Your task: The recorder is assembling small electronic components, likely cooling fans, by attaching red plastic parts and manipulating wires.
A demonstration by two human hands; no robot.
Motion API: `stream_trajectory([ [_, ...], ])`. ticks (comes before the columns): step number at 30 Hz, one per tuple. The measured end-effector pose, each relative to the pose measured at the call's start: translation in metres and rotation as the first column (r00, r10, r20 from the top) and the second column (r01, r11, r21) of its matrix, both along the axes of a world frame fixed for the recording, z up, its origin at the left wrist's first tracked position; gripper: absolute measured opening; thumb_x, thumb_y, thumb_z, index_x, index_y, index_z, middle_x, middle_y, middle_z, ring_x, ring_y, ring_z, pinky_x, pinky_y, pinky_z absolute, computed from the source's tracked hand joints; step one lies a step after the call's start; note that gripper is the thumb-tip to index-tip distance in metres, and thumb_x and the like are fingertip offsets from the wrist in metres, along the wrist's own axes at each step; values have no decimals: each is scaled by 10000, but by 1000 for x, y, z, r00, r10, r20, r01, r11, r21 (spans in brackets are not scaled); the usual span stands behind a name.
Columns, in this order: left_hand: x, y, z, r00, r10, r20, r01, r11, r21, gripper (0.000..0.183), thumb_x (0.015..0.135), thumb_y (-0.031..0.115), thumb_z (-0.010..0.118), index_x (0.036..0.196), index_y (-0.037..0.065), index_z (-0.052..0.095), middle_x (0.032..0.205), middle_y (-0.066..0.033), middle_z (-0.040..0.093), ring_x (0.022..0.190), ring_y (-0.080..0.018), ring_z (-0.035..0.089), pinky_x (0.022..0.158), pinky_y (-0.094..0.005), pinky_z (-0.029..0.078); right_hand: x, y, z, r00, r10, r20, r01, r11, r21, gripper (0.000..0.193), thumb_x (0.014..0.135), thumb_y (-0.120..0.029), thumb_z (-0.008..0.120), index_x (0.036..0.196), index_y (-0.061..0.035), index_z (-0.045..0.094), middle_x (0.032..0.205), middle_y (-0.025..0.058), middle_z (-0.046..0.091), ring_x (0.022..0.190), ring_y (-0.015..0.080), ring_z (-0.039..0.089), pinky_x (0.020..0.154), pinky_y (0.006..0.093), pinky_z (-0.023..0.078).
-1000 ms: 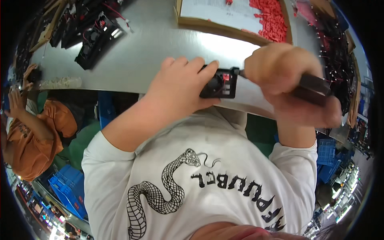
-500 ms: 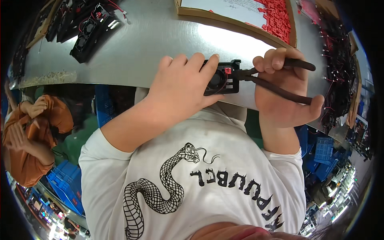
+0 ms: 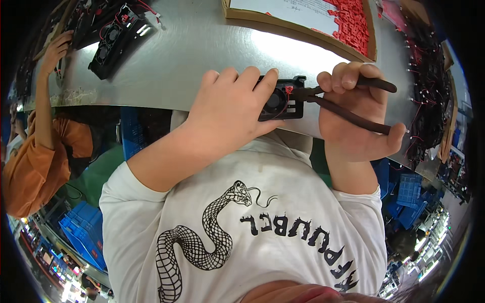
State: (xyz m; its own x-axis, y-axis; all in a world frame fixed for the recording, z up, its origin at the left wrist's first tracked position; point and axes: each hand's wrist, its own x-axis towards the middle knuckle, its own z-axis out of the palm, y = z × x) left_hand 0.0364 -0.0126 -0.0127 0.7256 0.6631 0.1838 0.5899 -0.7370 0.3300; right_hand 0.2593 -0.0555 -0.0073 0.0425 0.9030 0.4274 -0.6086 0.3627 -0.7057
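My left hand grips a black plastic housing with a round fan at the front edge of the metal table. Its fingers cover the housing's left part. A small red plastic clip sits on the housing just right of the fan, with a thin red wire beside it. In my right hand is a pair of dark-handled pliers, handles spread apart. The jaws of the pliers touch or nearly touch the red clip; the exact contact is too small to tell.
A cardboard tray with many red clips and a white paper stands at the far side. Black fan housings lie at the far left, and more wired black parts line the right. A co-worker's arm reaches over the table at left.
The jaws of my pliers have shifted slightly left over the red clip, which now looks turned. My left hand stays put. At left, the co-worker's arm has reached up onto the table.
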Motion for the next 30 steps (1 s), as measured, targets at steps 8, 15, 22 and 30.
stream_trajectory([
  [8,1,5,1,999,-44,9,44,999,-8,726,745,517,818,1322,120,628,965,-26,609,868,-227,616,775,-392,418,-1,4,6,998,26,53,-27,999,21,873,812,-754,544,1115,60,634,907,148,607,862,271,559,804,413,456],
  [15,2,53,15,867,-495,-55,488,867,-103,673,735,502,826,1292,168,650,1022,-21,646,949,-235,643,862,-394,455,2,58,33,534,816,221,-809,569,-145,779,872,-675,555,876,88,715,766,222,666,579,227,593,570,350,475],
  [22,-3,15,2,980,-199,30,201,977,-75,743,773,546,786,1346,103,621,1042,-51,633,976,-245,620,862,-392,440,2,-4,23,986,46,163,-37,998,-58,908,836,-714,482,1316,54,554,1053,142,571,939,241,496,824,418,385],
  [30,-1,8,5,990,-139,-12,138,989,-55,742,775,552,784,1344,104,623,1017,-45,617,924,-236,607,835,-394,432,-7,-4,11,976,-8,219,1,999,34,1002,806,-737,552,1310,128,517,1081,196,604,959,249,570,846,356,427],
])
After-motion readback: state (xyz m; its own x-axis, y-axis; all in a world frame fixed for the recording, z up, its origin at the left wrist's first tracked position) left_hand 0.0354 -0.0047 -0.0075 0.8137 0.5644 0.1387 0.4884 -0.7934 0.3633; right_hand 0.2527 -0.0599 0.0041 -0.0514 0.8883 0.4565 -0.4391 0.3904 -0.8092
